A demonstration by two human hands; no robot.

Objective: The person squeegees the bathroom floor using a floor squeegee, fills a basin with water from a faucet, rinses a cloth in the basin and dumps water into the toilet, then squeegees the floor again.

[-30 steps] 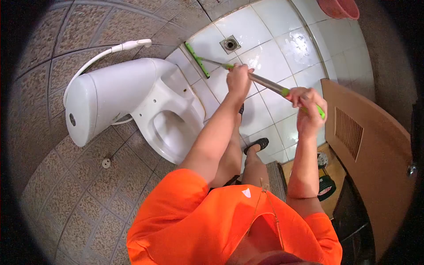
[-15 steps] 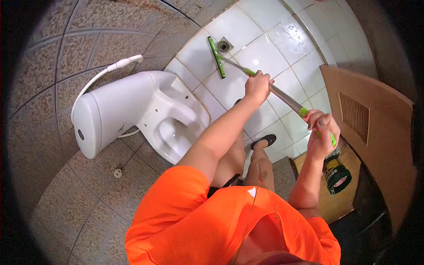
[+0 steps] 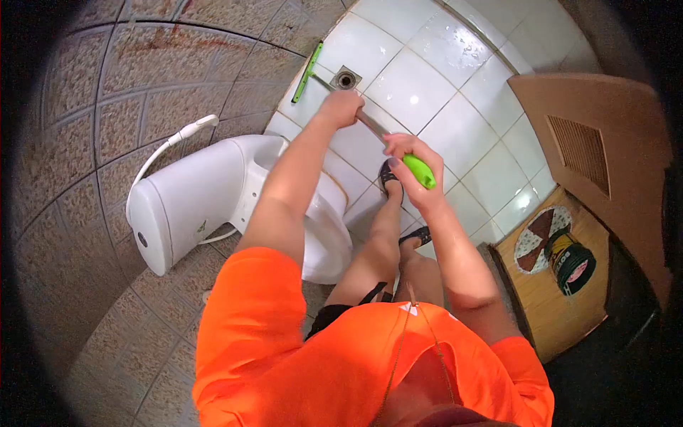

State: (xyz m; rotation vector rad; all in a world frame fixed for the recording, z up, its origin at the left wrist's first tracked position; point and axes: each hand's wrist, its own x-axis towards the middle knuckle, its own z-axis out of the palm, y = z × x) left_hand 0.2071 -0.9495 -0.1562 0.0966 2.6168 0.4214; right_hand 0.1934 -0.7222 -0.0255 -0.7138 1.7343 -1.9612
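Note:
A floor squeegee with a narrow green head (image 3: 307, 72) reaches forward over the white tiles. Its blade lies near the foot of the stone-patterned wall, left of the round floor drain (image 3: 346, 78). My left hand (image 3: 342, 109) is wrapped round the pole partway down. Closer to my body, my right hand (image 3: 418, 160) grips the upper end, where the bright green handle grip (image 3: 420, 171) shows beside the palm.
The white toilet (image 3: 196, 186) stands at my left, with a white spray hose (image 3: 168, 142) on the wall. At right are a brown door (image 3: 594, 156) with a vent, a wooden board (image 3: 544, 313), a dark green container (image 3: 571, 269) and a round patterned mat (image 3: 530, 250). Water shines on the tiles.
The squeegee head has moved left, away from the drain side and toward the wall. Both hands have shifted left with the pole, and the view has turned slightly.

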